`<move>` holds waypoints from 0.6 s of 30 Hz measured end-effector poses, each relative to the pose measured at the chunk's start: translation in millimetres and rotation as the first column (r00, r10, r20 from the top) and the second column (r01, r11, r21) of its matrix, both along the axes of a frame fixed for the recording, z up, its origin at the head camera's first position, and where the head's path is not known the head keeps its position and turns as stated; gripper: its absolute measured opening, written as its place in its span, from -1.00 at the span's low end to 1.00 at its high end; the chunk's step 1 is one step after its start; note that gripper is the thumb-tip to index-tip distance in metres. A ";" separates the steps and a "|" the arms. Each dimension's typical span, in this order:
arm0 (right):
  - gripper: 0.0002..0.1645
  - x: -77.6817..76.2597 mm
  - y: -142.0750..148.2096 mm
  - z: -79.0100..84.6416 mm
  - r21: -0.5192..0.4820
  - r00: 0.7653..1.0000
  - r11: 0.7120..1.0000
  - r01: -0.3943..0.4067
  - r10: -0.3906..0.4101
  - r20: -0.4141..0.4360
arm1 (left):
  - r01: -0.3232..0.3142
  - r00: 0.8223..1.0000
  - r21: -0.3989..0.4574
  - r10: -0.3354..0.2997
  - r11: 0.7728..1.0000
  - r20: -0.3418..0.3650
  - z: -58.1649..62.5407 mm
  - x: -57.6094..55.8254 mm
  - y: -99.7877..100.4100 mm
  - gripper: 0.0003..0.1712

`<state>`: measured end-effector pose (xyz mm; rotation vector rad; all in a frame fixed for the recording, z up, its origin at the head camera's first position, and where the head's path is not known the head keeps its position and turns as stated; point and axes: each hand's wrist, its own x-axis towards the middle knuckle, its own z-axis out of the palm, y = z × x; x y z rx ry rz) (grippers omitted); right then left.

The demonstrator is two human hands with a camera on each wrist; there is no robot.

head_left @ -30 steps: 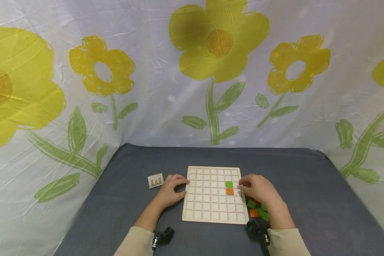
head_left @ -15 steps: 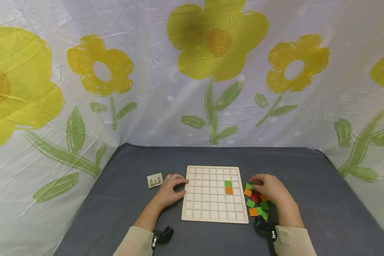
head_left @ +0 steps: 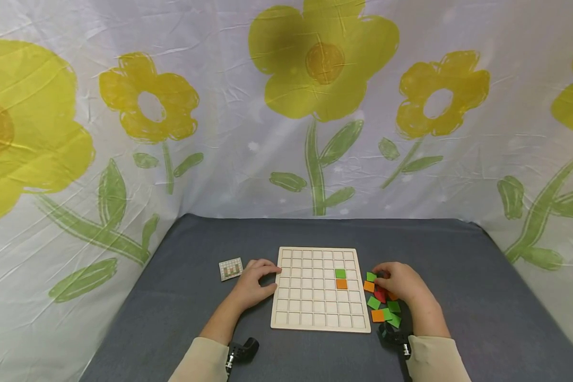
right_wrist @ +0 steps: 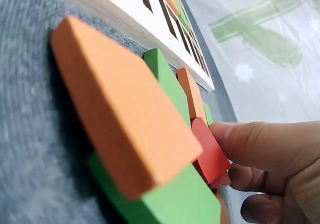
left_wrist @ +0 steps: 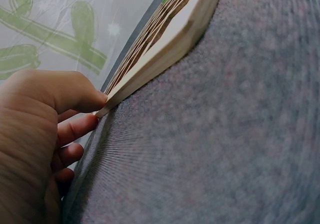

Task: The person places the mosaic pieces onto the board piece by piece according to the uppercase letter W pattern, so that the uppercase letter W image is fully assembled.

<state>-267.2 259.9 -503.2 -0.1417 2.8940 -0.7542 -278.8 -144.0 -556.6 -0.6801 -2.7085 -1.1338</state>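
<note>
A pale wooden grid board [head_left: 310, 307] lies on the table, with one green tile [head_left: 340, 274] and one orange tile [head_left: 341, 284] in neighbouring cells towards its right side. My left hand [head_left: 252, 283] touches the board's left edge with thumb and fingertips, also close up in the left wrist view. At the loose tiles right of the board, my right hand [head_left: 403, 282] reaches down with bent fingers. In the right wrist view its thumb [right_wrist: 245, 141] and finger meet the edge of a red tile [right_wrist: 209, 151]; I cannot tell whether they pinch it.
Several loose green, orange and red tiles lie partly overlapping, among them an orange tile [right_wrist: 125, 104] on a green one [right_wrist: 182, 199]. A small card with a printed grid [head_left: 231, 269] lies left of the board on the dark grey tablecloth [head_left: 172, 318]. A flowered curtain [head_left: 229, 159] hangs behind.
My right hand has moved from the board's right edge rightward to the loose tiles and lowered slightly onto them. The left hand stays at the board's left edge.
</note>
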 end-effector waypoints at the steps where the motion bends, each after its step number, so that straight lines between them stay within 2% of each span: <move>1: -0.66 -0.2 0.5 -0.5 0.003 1.000 1.000 0.001 -0.001 -0.005 | 0.000 1.000 0.000 0.000 1.000 -0.001 0.1 0.1 0.1 -0.59; 12: -0.63 0.2 3.8 0.1 0.024 1.000 1.000 0.015 -0.014 -0.028 | 0.002 1.000 0.002 -0.002 1.000 -0.005 0.4 0.2 0.2 -0.60; 18: -0.61 3.2 5.3 8.1 -0.008 1.000 1.000 0.014 -0.014 -0.025 | 0.004 1.000 0.006 -0.004 1.000 -0.001 1.1 0.7 -0.1 -0.59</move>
